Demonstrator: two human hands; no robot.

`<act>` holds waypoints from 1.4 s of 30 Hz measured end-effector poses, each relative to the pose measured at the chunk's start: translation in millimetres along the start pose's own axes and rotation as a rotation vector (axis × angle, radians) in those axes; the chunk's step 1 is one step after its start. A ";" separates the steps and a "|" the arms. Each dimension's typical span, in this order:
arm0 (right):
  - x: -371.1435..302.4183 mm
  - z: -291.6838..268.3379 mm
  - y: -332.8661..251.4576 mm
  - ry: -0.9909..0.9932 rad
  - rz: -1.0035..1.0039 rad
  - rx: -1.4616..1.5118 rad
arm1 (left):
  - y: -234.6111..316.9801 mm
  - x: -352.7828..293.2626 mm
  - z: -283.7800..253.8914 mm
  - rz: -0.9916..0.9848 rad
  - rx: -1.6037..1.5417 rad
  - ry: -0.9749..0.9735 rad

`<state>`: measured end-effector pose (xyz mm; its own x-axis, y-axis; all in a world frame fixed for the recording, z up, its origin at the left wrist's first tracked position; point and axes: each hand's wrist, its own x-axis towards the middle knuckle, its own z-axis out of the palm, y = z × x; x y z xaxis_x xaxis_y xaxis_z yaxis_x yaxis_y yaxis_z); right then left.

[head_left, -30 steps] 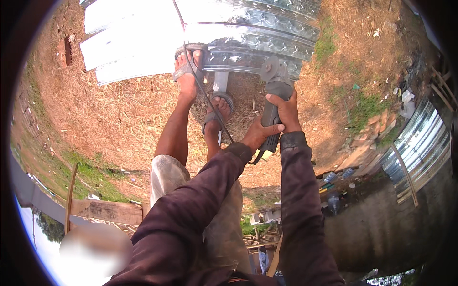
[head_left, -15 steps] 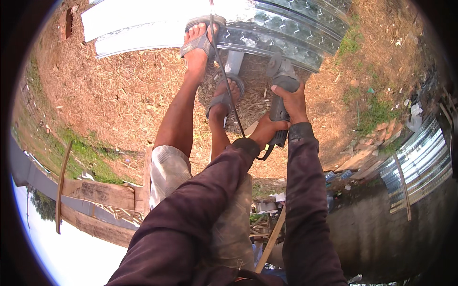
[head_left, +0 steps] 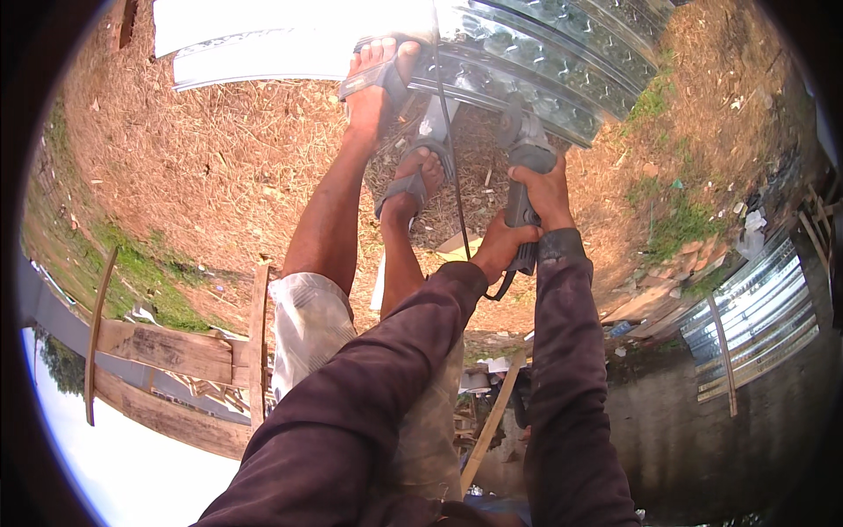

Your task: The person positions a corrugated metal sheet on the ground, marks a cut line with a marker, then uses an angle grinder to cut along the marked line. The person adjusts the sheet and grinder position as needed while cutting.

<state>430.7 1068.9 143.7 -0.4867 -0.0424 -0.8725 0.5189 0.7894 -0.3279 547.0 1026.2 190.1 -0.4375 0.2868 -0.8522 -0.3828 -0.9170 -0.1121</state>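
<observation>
A dark grey angle grinder with a round disc at its head (head_left: 521,204) is at the near edge of the shiny silver corrugated metal sheets (head_left: 549,66), above straw-strewn brown ground (head_left: 237,167); whether the disc touches metal, I cannot tell. The right grip (head_left: 548,193) is wrapped around the body just behind the head, and the left grip (head_left: 502,246) clasps the rear. It looks rigid, fairly heavy and front-weighted, probably smooth-cased, so this two-handed hold on the casing suits it, fingers clear of the disc. The thin black cable (head_left: 450,145) is flexible and could snag.
</observation>
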 end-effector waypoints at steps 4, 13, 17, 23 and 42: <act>-1.6 0.4 -2.9 0.003 0.004 0.007 | -0.6 1.0 -1.0 -0.022 0.010 0.019; 0.5 1.2 -5.9 0.028 0.003 -0.014 | 3.3 1.3 1.2 -0.022 0.026 0.026; 2.0 0.7 -10.2 0.025 -0.001 -0.037 | 6.7 -0.3 3.1 -0.021 0.007 0.035; 2.1 2.5 -15.3 0.022 0.027 -0.067 | 8.7 1.3 1.9 -0.033 -0.010 0.050; 13.8 4.8 -7.5 0.028 0.030 -0.075 | 3.7 12.3 -2.9 -0.030 -0.022 0.071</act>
<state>423.4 1059.5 132.4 -0.4919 -0.0017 -0.8706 0.4801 0.8337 -0.2729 542.5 1025.5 177.7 -0.3670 0.2943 -0.8824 -0.3767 -0.9144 -0.1483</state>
